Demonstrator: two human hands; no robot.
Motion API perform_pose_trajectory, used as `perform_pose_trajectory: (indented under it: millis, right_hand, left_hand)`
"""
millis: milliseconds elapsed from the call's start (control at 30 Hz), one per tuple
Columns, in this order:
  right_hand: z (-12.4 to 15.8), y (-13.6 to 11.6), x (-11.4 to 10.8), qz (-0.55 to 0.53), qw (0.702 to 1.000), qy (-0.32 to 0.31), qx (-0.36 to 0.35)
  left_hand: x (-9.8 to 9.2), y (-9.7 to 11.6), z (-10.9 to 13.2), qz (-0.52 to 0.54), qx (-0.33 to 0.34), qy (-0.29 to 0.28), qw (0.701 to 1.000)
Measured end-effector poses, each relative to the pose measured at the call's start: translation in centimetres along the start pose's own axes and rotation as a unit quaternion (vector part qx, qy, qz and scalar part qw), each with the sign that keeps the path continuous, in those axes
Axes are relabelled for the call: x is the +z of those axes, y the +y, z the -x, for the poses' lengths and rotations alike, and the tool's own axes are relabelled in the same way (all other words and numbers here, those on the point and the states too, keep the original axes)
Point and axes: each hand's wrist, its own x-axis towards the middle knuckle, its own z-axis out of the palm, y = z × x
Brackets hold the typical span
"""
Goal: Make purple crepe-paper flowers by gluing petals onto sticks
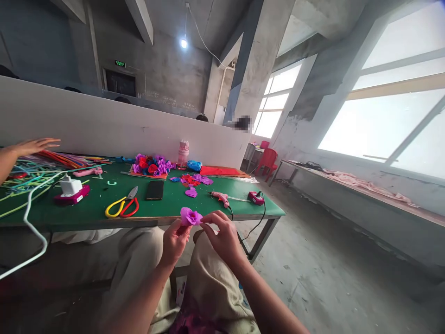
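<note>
A purple paper flower is held between my two hands, over my lap and just short of the table's front edge. My left hand pinches it from the left and below. From the right, the fingertips of my right hand close on the edge of a petal. Beyond the flower, loose purple and red paper petals lie on the green table. A pink glue gun rests to their right, its cord hanging over the edge.
Scissors, a black phone and a pile of finished flowers lie left of centre. A pink bottle stands by the white partition. Another person's hand reaches over coloured strips at far left. Power sockets sit at right.
</note>
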Motion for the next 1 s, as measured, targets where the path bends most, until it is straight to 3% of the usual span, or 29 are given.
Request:
perform_pose_trajectory:
  millis: [233, 500, 1000]
  right_hand:
    - [-1.1, 0.4, 1.3, 0.057, 0.998, -0.034, -0.015]
    - [-1.2, 0.9, 1.9, 0.128, 0.991, -0.033, -0.005]
    - [-0.9, 1.3, 1.4, 0.104, 0.989, -0.093, -0.041]
  left_hand:
    - [-0.5, 0.3, 0.0, -0.046, 0.029, -0.011, 0.998]
    - [-1.2, 0.6, 0.1, -0.104, 0.057, -0.027, 0.993]
    - [-1.3, 0.6, 0.2, -0.073, 0.048, -0.034, 0.996]
